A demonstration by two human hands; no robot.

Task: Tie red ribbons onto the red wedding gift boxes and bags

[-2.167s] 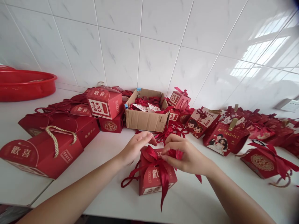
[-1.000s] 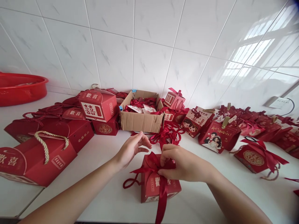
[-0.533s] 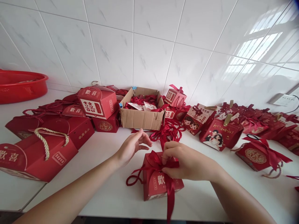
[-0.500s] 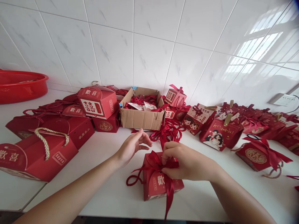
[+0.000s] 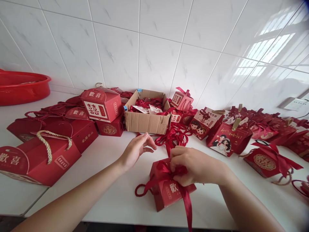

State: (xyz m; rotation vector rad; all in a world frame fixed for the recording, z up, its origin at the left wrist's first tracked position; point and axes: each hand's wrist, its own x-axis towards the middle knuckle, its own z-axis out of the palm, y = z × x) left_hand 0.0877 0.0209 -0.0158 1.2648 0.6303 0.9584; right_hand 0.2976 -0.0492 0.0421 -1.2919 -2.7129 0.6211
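Note:
A red gift box (image 5: 166,195) with a white character sits near the counter's front edge, turned at an angle and slightly tilted. Across its top is a red satin ribbon bow (image 5: 161,170), one tail hanging down past the front side. My right hand (image 5: 187,164) is closed on the bow, fingers and thumb pinching the ribbon at the top of the box. My left hand (image 5: 138,149) hovers above the counter to the left, fingers apart and holding nothing. A dark red cord loop (image 5: 140,190) sticks out from the box's left side.
Behind stands a cardboard box (image 5: 147,124) of ribbons and cards, with tangled red ribbon (image 5: 175,135) before it. Red boxes with rope handles (image 5: 58,161) fill the left. Decorated favour boxes (image 5: 228,138) line the right. A red basin (image 5: 24,88) is at far left.
The gift box has turned and shifted slightly right and towards me, with my right hand still on its bow. My left hand has stayed almost in place.

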